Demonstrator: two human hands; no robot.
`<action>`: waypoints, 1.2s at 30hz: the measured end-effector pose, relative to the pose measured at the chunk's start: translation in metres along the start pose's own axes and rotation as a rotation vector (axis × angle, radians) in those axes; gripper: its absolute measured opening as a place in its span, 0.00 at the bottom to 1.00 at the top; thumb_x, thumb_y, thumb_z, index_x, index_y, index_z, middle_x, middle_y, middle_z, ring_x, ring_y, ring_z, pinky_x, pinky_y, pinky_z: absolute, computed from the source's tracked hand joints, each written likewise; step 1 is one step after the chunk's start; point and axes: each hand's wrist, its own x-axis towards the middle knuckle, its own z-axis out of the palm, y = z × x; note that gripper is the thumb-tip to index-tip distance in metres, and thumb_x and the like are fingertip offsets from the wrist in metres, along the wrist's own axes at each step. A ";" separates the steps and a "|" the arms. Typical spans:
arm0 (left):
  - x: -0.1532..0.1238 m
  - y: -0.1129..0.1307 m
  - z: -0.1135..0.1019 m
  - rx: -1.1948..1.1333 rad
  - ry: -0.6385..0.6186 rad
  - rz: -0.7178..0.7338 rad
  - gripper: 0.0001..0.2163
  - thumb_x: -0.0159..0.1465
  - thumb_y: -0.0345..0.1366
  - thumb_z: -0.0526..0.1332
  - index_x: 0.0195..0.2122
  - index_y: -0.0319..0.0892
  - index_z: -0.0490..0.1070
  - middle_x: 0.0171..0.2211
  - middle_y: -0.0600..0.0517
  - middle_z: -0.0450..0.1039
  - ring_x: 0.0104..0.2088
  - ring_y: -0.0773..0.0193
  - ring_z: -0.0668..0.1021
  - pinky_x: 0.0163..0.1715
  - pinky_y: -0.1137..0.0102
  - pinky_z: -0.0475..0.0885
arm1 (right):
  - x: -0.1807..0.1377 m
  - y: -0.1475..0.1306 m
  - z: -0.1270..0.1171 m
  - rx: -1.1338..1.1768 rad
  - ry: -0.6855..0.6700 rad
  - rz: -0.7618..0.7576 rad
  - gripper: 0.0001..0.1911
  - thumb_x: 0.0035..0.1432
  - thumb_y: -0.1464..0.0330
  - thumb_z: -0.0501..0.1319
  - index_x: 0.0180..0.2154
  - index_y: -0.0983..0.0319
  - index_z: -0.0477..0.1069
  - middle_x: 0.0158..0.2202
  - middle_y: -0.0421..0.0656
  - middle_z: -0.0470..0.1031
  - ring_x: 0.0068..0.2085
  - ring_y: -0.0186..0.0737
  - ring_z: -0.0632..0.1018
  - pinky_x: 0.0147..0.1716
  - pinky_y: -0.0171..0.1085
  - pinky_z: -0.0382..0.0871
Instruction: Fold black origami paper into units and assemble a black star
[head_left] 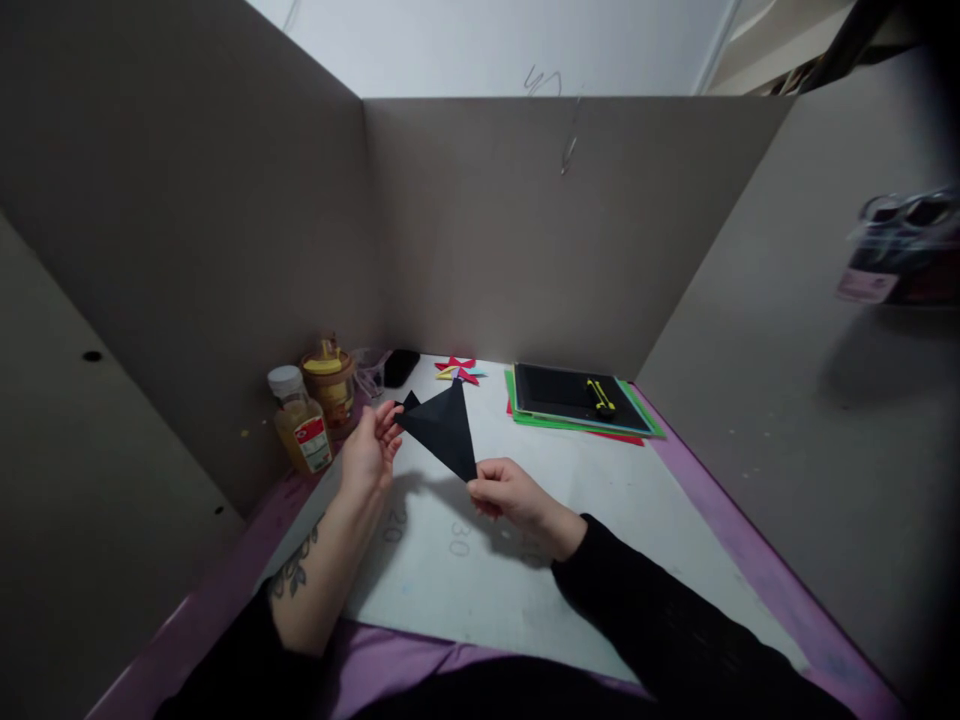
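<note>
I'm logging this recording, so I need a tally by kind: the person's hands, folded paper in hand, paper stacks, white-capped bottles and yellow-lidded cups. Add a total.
Hands (left hand, right hand): 2
Folded black paper in hand, counted as one piece: 1
Paper stack: 1
White-capped bottle: 1
Yellow-lidded cup: 1
Total: 6

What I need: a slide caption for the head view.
Left hand and right hand hold folded black paper above a white surface.

20 (pixel 395 524); 30 (pixel 459 540); on pale board (pixel 450 610)
</note>
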 end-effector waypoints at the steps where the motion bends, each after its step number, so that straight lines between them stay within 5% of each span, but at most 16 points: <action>1: -0.002 -0.001 0.001 -0.020 0.009 -0.011 0.16 0.66 0.44 0.52 0.39 0.39 0.74 0.34 0.48 0.76 0.27 0.72 0.75 0.22 0.79 0.65 | 0.001 0.001 0.000 0.001 0.021 -0.006 0.13 0.46 0.68 0.61 0.17 0.61 0.59 0.14 0.36 0.66 0.15 0.27 0.63 0.14 0.29 0.52; 3: -0.010 -0.010 0.005 -0.014 -0.061 -0.065 0.16 0.65 0.45 0.53 0.38 0.39 0.73 0.33 0.49 0.75 0.28 0.70 0.76 0.25 0.77 0.68 | 0.002 0.001 -0.001 -0.002 0.064 -0.017 0.12 0.47 0.67 0.61 0.18 0.61 0.60 0.14 0.36 0.67 0.15 0.27 0.63 0.15 0.29 0.52; 7: -0.033 -0.033 0.010 0.255 -0.420 -0.133 0.13 0.53 0.44 0.67 0.27 0.38 0.72 0.26 0.52 0.72 0.30 0.66 0.76 0.30 0.74 0.70 | 0.003 0.001 -0.002 -0.064 0.072 -0.071 0.15 0.48 0.65 0.62 0.17 0.61 0.59 0.14 0.36 0.65 0.16 0.28 0.63 0.17 0.30 0.53; 10: -0.043 -0.040 0.011 0.392 -0.373 -0.066 0.17 0.48 0.45 0.70 0.19 0.38 0.66 0.19 0.55 0.67 0.25 0.66 0.73 0.27 0.73 0.68 | 0.003 0.003 -0.006 -0.145 0.038 -0.121 0.16 0.50 0.61 0.62 0.19 0.62 0.62 0.15 0.36 0.65 0.17 0.28 0.64 0.19 0.30 0.54; 14: -0.043 -0.039 0.010 0.427 -0.426 -0.097 0.14 0.49 0.44 0.68 0.25 0.37 0.71 0.24 0.52 0.72 0.26 0.66 0.73 0.27 0.73 0.67 | 0.007 0.006 -0.012 -0.071 0.152 -0.190 0.16 0.53 0.56 0.61 0.26 0.62 0.65 0.18 0.36 0.66 0.19 0.29 0.65 0.19 0.30 0.54; 18: -0.041 -0.041 0.008 0.478 -0.515 -0.112 0.15 0.48 0.42 0.69 0.32 0.37 0.74 0.28 0.51 0.74 0.27 0.66 0.73 0.26 0.74 0.65 | 0.008 0.005 -0.014 -0.028 0.236 -0.263 0.12 0.51 0.60 0.63 0.28 0.62 0.66 0.19 0.36 0.67 0.20 0.31 0.66 0.20 0.31 0.57; 26: -0.038 -0.053 0.006 0.475 -0.546 -0.048 0.15 0.45 0.41 0.72 0.30 0.36 0.75 0.24 0.51 0.73 0.25 0.66 0.71 0.26 0.72 0.64 | -0.001 -0.002 -0.008 -0.299 0.417 -0.325 0.09 0.54 0.66 0.59 0.24 0.61 0.63 0.19 0.36 0.64 0.22 0.32 0.66 0.23 0.33 0.60; 30: -0.038 -0.050 0.003 0.367 -0.563 0.014 0.12 0.46 0.42 0.72 0.26 0.39 0.76 0.27 0.50 0.74 0.30 0.60 0.74 0.33 0.67 0.68 | -0.006 0.003 -0.006 -0.603 0.395 -0.619 0.02 0.54 0.70 0.59 0.32 0.60 0.69 0.28 0.41 0.70 0.29 0.37 0.71 0.29 0.36 0.66; 33: -0.033 -0.042 -0.002 0.266 -0.766 0.120 0.09 0.46 0.41 0.72 0.25 0.43 0.78 0.40 0.47 0.73 0.41 0.54 0.75 0.41 0.63 0.69 | -0.009 0.007 -0.004 -0.747 0.347 -0.921 0.14 0.52 0.74 0.59 0.42 0.58 0.68 0.40 0.46 0.72 0.42 0.43 0.73 0.40 0.42 0.69; 36: -0.030 -0.034 -0.006 0.387 -0.908 0.252 0.07 0.47 0.40 0.72 0.22 0.44 0.78 0.47 0.46 0.68 0.46 0.53 0.73 0.45 0.63 0.67 | -0.013 0.009 -0.004 -0.757 0.398 -1.030 0.17 0.53 0.78 0.58 0.44 0.56 0.67 0.45 0.47 0.69 0.46 0.43 0.72 0.45 0.46 0.69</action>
